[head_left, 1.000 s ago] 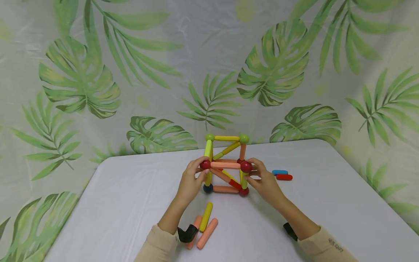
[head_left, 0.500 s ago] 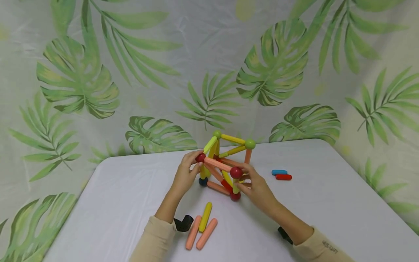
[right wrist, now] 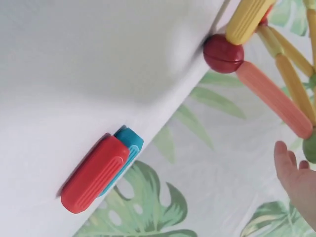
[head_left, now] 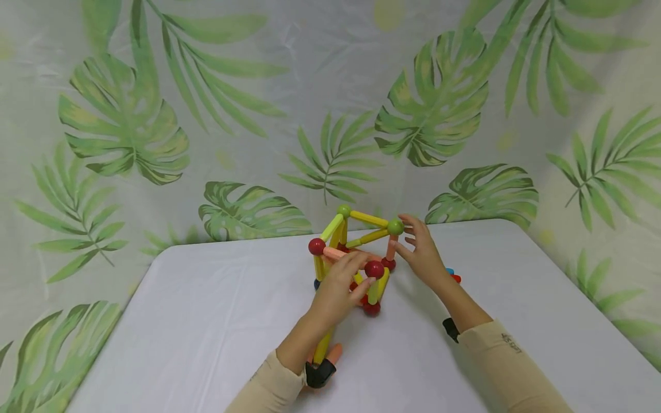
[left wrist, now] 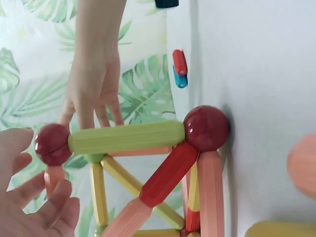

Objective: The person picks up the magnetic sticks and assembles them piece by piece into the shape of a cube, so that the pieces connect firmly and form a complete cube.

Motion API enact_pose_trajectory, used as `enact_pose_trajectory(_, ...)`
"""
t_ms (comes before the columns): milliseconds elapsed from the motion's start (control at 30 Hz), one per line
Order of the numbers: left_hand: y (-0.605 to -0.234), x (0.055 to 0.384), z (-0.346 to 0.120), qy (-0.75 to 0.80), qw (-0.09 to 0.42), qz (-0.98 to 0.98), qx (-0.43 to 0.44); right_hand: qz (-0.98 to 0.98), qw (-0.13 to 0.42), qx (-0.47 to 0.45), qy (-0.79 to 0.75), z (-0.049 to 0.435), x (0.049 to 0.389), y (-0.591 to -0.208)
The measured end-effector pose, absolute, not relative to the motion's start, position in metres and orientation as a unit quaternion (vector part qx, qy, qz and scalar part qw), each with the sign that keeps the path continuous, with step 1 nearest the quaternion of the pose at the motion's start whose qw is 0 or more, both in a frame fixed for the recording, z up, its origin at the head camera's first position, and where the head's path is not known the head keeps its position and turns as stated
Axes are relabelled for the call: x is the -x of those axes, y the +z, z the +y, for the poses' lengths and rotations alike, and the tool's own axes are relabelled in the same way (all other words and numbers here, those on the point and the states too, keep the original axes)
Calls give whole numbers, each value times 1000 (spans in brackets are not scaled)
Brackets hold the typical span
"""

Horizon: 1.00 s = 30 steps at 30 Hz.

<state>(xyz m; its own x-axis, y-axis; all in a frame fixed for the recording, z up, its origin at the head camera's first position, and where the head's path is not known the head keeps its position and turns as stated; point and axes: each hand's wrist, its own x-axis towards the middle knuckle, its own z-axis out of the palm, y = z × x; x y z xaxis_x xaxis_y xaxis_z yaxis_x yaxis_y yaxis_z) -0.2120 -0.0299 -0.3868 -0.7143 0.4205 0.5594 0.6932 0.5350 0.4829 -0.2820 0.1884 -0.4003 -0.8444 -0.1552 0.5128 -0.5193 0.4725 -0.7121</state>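
A frame of coloured rods and balls, magnetic building sticks by their look, stands on the table. My left hand reaches across its front; index finger and thumb are around the near right red ball, at the end of an orange rod. In the left wrist view, fingers lie on both sides of the rod below that ball. At the back right, my right hand is beside the green ball, fingers spread, thumb near the upright orange rod. A light green rod runs below the held ball.
Loose yellow and orange rods lie in front of the frame, partly covered by the left wrist and its black camera. A red rod and a blue rod lie on the white table at right. A leaf-patterned cloth hangs behind.
The frame has been turned, its front right corner coming nearer. My left hand has moved from the left red ball to the right one; my right hand has left that ball for the back green one.
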Motion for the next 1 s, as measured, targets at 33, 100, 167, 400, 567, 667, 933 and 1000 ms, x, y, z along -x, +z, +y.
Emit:
enact_pose_trajectory(33, -387, 212, -26, -349, 183, -858, 329, -835, 184, -205, 477, 188, 286, -400)
enact_pose_trajectory(100, -389, 212, -21, -343, 181, -860, 331, -833, 176, -210, 481, 188, 292, -400)
enact_pose_trajectory(167, -390, 211, -18, -343, 188, -859, 331, -834, 174, -210, 480, 188, 296, -399)
enact_pose_trajectory(400, -393, 213, -21, -370, 192, -847, 330, -849, 181, -205, 453, 190, 295, -399)
enact_pose_trajectory(567, -394, 217, -36, -365, 181, -859, 311, -852, 202, -210, 435, 188, 287, -400)
enact_pose_trajectory(667, -393, 219, -45, -362, 185, -865, 294, -853, 226, -206, 424, 184, 279, -402)
enact_pose_trajectory(933, -398, 227, -67, -401, 222, -847, 269, -856, 266, -169, 410, 164, 252, -405)
enact_pose_trajectory(1000, -399, 228, -71, -420, 225, -838, 267, -855, 274, -167, 407, 161, 247, -406)
